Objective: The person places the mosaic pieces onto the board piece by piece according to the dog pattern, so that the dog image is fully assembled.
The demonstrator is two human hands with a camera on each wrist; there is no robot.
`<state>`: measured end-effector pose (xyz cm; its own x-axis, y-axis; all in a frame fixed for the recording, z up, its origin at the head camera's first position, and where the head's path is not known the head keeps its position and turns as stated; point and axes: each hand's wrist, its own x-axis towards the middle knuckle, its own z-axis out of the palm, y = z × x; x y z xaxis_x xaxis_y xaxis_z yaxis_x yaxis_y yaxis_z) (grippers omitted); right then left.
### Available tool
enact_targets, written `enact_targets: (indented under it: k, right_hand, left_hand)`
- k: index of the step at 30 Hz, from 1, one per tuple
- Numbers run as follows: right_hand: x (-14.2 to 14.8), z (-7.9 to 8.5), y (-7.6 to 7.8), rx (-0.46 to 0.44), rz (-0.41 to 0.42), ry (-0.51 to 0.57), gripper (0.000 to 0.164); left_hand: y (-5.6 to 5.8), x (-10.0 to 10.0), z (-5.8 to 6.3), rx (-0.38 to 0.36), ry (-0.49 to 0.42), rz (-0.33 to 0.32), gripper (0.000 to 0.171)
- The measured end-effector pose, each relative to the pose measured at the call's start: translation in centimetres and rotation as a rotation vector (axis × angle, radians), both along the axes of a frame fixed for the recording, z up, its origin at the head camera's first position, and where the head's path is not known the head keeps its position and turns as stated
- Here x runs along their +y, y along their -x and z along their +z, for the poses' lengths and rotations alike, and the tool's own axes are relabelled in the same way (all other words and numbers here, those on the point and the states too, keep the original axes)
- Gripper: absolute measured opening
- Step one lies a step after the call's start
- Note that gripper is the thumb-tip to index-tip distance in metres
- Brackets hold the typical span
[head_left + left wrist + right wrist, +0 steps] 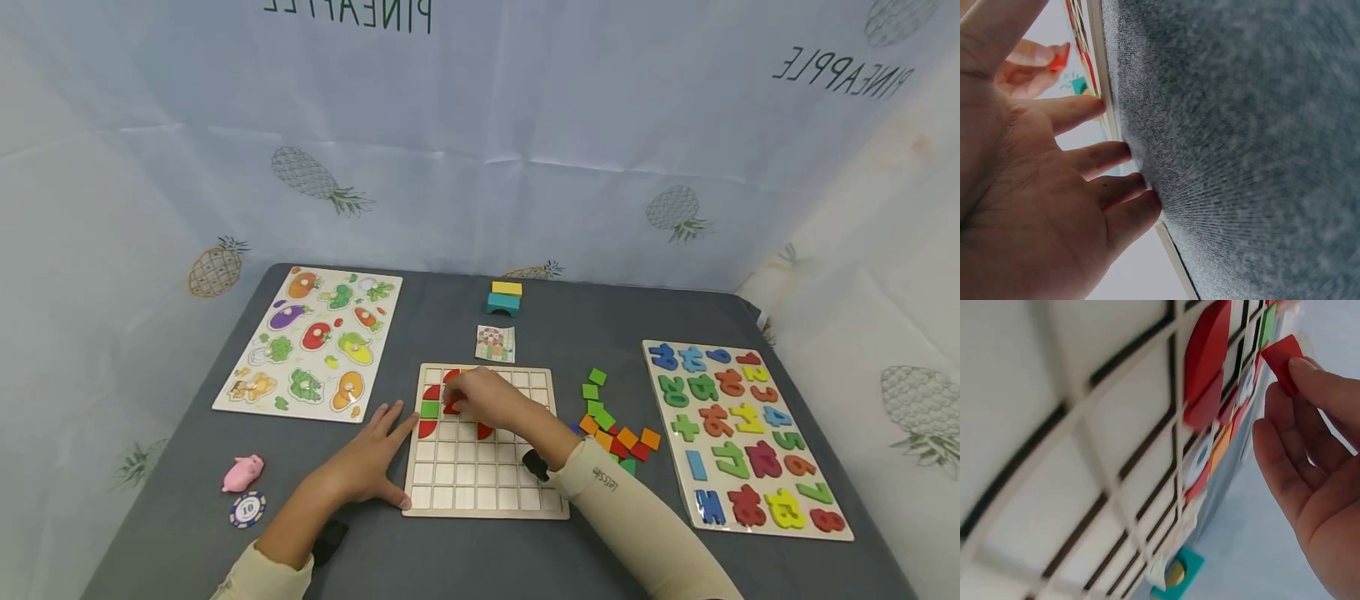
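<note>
1. plainly, the right hand (487,400) pinched a red piece (1280,361) between thumb and fingers, above the grid board (465,475) toward its far left corner.
2. the left hand (366,460) rested at the board's left edge, fingers straight and spread.
3. coloured tiles (604,420) lay loose beyond the board's right edge.

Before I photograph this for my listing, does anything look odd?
The dark lettering on the pale pineapple-print cloth reads backwards. Green and orange square tiles lie at mixed angles beside the pale wooden grid board.

Pale cloth (480,125) (pineapple-printed) behind a grey table (438,321).
</note>
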<state>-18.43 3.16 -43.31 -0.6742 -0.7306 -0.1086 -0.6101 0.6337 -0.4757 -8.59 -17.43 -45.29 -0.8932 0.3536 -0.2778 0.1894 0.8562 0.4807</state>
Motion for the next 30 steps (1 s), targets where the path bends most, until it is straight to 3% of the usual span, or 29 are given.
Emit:
enact_targets:
  k: [6, 14, 21, 27, 30]
  right_hand:
    - [-1.0, -0.3, 0.3, 0.064, 0.081, -0.044, 0.011]
    - [-1.4, -0.8, 0.4, 0.147, 0.082, -0.111, 0.011]
    - [-0.9, -0.6, -0.5, 0.209, 0.091, -0.168, 0.016]
    - [-0.7, -0.8, -1.4, 0.39, 0.12, -0.26, 0.018]
    - [-0.5, -0.6, -1.6, 0.415, 0.139, -0.263, 0.017]
  left_hand:
    - [0.2, 0.2, -0.1, 0.0, 0.0, -0.006, 0.114]
    - [0.2, 0.1, 0.0, -0.008, 0.007, 0.003, 0.115]
    - [0.3, 0.3, 0.1, -0.017, 0.018, 0.002, 0.115]
    - [0.4, 0.4, 0.1, -0.029, 0.008, 0.002, 0.116]
    - [0.3, 0.2, -0.1, -0.033, 0.011, 0.012, 0.117]
